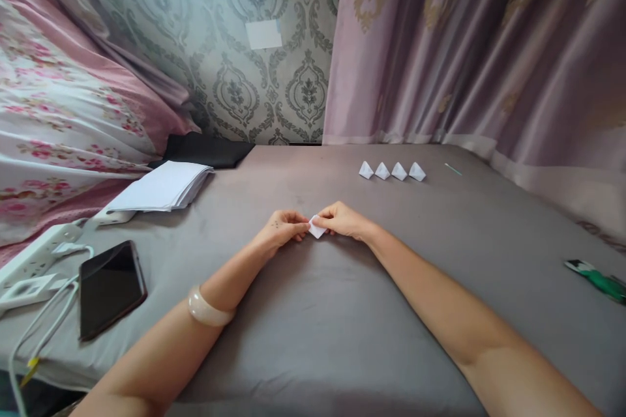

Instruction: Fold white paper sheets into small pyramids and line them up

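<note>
Between my two hands, just above the middle of the grey cloth surface (pixel 313 326), is a small white folded paper (pixel 318 230) with a pointed lower corner. The fingers and thumb of my left hand (pixel 288 227) pinch its left edge. My right hand (pixel 340 218) grips the upper right part, its thumb lying over the paper. Some fingertips are hidden behind the paper. Farther back to the right, several white folded paper pieces (pixel 399 172) stand in a row, much like pointed little boats. A pale bangle (pixel 209 309) circles my left forearm.
Left lie a stack of white paper (pixel 159 187), a black folded item (pixel 210 149), a white power strip (pixel 42 253) with cables, and a dark phone (pixel 112 290). At right are a green-handled tool (pixel 599 281) and a thin pale stick (pixel 452 169). Curtains (pixel 391 78) border the back.
</note>
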The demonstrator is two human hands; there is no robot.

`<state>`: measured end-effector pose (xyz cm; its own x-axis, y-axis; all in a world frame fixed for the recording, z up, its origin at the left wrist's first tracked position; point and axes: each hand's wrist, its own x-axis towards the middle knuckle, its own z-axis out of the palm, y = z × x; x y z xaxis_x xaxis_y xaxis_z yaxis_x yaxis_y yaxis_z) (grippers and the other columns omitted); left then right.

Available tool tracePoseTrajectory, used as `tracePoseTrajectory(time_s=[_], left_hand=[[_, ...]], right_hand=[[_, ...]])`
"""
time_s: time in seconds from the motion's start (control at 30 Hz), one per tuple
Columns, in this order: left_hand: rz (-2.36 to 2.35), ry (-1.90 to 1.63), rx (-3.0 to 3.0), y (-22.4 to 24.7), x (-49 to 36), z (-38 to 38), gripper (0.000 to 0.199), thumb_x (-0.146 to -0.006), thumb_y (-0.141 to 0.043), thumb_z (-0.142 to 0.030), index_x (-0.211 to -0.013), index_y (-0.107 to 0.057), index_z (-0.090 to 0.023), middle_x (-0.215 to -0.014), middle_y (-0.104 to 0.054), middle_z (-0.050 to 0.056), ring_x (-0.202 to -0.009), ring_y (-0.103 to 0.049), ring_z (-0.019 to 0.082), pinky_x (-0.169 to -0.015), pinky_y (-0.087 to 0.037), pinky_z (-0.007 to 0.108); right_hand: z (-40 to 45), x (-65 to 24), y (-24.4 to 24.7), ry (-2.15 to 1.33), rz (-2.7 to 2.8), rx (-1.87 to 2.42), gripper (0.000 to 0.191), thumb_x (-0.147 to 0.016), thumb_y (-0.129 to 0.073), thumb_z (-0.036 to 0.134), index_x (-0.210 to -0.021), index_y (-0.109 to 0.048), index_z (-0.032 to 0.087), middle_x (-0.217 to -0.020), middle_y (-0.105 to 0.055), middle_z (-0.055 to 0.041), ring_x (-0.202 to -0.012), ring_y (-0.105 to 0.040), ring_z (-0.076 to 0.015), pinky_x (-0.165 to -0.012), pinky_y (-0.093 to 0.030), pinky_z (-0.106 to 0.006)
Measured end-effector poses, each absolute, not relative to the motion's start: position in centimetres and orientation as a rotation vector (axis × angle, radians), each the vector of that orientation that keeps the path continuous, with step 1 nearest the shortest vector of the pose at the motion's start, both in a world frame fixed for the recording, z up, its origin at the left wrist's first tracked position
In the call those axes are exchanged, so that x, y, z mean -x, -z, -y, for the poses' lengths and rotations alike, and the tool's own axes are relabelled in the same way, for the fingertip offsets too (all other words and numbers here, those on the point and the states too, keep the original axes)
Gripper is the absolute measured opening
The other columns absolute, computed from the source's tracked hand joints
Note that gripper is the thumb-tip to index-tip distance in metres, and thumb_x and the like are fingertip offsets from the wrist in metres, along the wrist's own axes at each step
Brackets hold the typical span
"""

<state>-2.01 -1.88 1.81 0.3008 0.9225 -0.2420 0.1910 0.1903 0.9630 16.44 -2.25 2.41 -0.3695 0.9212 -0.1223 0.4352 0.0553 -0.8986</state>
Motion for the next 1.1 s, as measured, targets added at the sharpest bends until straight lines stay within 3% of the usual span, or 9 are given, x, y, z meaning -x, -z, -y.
tracePoseTrajectory(time_s=[0.17,0.27,0.43,0.63,0.8,0.97,1.1], left_hand=[[-1.308,-0.714,-1.522,-0.9,1.5,1.6,0.015,-0.07,-0.065,-0.026,-0.076,-0.062,-0.012,-0.055,-0.056,-0.004,-0.047,-0.046,0.007,-0.047,-0.033,0.019],[-1.377,-0.69,-1.665,-0.3,1.5,1.4,0.019,-0.072,-0.062,-0.031,-0.078,-0.064,-0.013,-0.056,-0.056,-0.003,-0.047,-0.043,0.008,-0.045,-0.028,0.019],[-1.425,-0.693,-1.822,-0.5,1.6,1.6,0.02,-0.073,-0.059,-0.03,-0.081,-0.069,-0.014,-0.064,-0.062,0.001,-0.057,-0.05,0.011,-0.052,-0.034,0.021],[-1.44,-0.649,-1.884,-1.6,1.6,2.1,0.022,-0.075,-0.058,-0.029,-0.083,-0.072,-0.014,-0.065,-0.062,0.002,-0.063,-0.054,0.013,-0.058,-0.038,0.022],[-1.386,-0.715,-1.984,-1.3,1.7,2.0,0.02,-0.077,-0.06,-0.021,-0.094,-0.068,-0.014,-0.075,-0.063,0.002,-0.067,-0.053,0.012,-0.065,-0.042,0.023],[-1.161,-0.71,-2.283,-0.9,2.2,2.3,0.021,-0.082,-0.049,-0.011,-0.09,-0.068,-0.015,-0.092,-0.063,0.007,-0.078,-0.057,0.014,-0.077,-0.046,0.026],[-1.008,-0.658,-2.384,-1.1,2.9,2.4,0.024,-0.079,-0.053,-0.011,-0.097,-0.069,-0.015,-0.101,-0.062,0.008,-0.08,-0.059,0.014,-0.078,-0.048,0.026]], right_hand=[[2.4,-15.9,-1.7,-0.995,1.947,1.452,0.031,-0.079,-0.055,0.04,-0.063,-0.063,0.015,-0.054,-0.044,0.0044,-0.054,-0.037,-0.0087,-0.051,-0.026,-0.024],[2.7,-15.6,-1.9,-0.848,1.998,1.495,0.028,-0.081,-0.053,0.035,-0.066,-0.066,0.014,-0.058,-0.052,0.0016,-0.059,-0.044,-0.0111,-0.055,-0.029,-0.024],[2.6,-16.0,-2.4,-0.871,2.105,1.473,0.021,-0.082,-0.05,0.022,-0.082,-0.07,0.015,-0.073,-0.067,-0.002,-0.068,-0.056,-0.0131,-0.061,-0.037,-0.023],[2.0,-16.2,-1.5,-0.857,1.957,1.581,0.024,-0.081,-0.058,0.024,-0.102,-0.063,0.015,-0.086,-0.07,-0.0063,-0.075,-0.06,-0.0148,-0.067,-0.042,-0.025],[2.3,-15.8,-0.9,-0.627,2.023,1.657,0.017,-0.081,-0.06,0.025,-0.096,-0.063,0.017,-0.088,-0.067,-0.006,-0.079,-0.06,-0.0159,-0.072,-0.043,-0.028],[2.7,-15.5,-1.1,-0.461,2.138,1.574,0.01,-0.082,-0.057,0.02,-0.089,-0.065,0.018,-0.091,-0.064,-0.0054,-0.08,-0.059,-0.0153,-0.075,-0.043,-0.028],[3.3,-15.2,-2.0,-0.426,2.265,1.583,0.016,-0.086,-0.051,0.017,-0.089,-0.067,0.019,-0.091,-0.067,-0.0072,-0.085,-0.06,-0.0178,-0.079,-0.043,-0.029]])
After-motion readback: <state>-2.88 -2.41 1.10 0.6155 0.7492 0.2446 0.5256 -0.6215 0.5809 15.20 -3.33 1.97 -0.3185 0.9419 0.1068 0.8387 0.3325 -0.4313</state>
